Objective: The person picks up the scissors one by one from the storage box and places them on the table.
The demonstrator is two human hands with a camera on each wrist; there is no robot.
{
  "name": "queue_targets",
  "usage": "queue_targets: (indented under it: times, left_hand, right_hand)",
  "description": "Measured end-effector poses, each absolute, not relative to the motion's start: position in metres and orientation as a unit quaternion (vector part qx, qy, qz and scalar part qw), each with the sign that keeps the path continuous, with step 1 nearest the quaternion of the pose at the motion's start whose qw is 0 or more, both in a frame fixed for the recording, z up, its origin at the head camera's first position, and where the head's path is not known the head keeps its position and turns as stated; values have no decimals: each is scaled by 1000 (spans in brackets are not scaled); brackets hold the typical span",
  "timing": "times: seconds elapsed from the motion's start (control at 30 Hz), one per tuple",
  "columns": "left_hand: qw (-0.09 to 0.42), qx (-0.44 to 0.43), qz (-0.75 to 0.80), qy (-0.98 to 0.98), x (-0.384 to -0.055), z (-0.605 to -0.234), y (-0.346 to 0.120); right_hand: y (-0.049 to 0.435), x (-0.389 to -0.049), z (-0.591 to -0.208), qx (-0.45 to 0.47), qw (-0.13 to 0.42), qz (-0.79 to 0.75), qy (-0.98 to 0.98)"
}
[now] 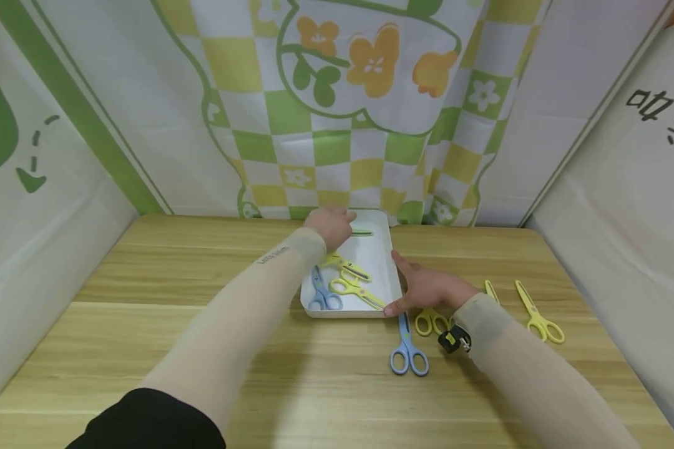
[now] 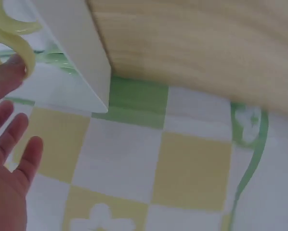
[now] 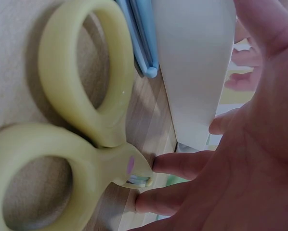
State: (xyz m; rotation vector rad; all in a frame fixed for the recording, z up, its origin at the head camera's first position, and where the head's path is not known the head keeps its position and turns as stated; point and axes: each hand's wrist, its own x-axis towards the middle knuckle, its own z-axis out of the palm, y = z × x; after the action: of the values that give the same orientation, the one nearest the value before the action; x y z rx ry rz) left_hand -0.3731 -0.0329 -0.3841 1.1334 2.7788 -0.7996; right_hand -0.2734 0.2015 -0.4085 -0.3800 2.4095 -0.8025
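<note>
A shallow white tray (image 1: 379, 249) stands at the back of the table, holding blue scissors (image 1: 321, 293), yellow scissors (image 1: 356, 290) and a green-edged item (image 1: 362, 233). My left hand (image 1: 330, 227) reaches over its far left part. In the left wrist view, a digit meets a yellow scissors loop (image 2: 26, 55); the other visible fingers extend apart from it. My right hand (image 1: 429, 287) rests against the tray's right side, fingers spread and thumb at the near corner. Beneath it lie yellow scissors (image 3: 117, 163), partly hidden. Blue scissors (image 1: 407, 349) lie beside the tray's near corner.
More yellow scissors (image 1: 536, 318) lie on the wooden table (image 1: 202, 299) at the right, with another yellow blade (image 1: 491, 290) partly hidden by my right wrist. A checkered curtain (image 1: 331, 149) hangs directly behind the tray. White fabric walls flank both sides.
</note>
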Motion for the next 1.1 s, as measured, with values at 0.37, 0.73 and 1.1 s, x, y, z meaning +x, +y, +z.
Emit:
queue_targets:
  times: [0.37, 0.73, 1.1]
  left_hand:
    - [31, 301, -47, 952, -363, -372, -64]
    - [7, 227, 116, 967, -311, -365, -87]
    - [-18, 244, 130, 961, -255, -376, -99]
  right_hand:
    - [201, -272, -411, -131, 287, -320, 893]
    - [202, -272, -409, -134, 285, -323, 892]
    - [202, -272, -407, -146, 282, -318, 893]
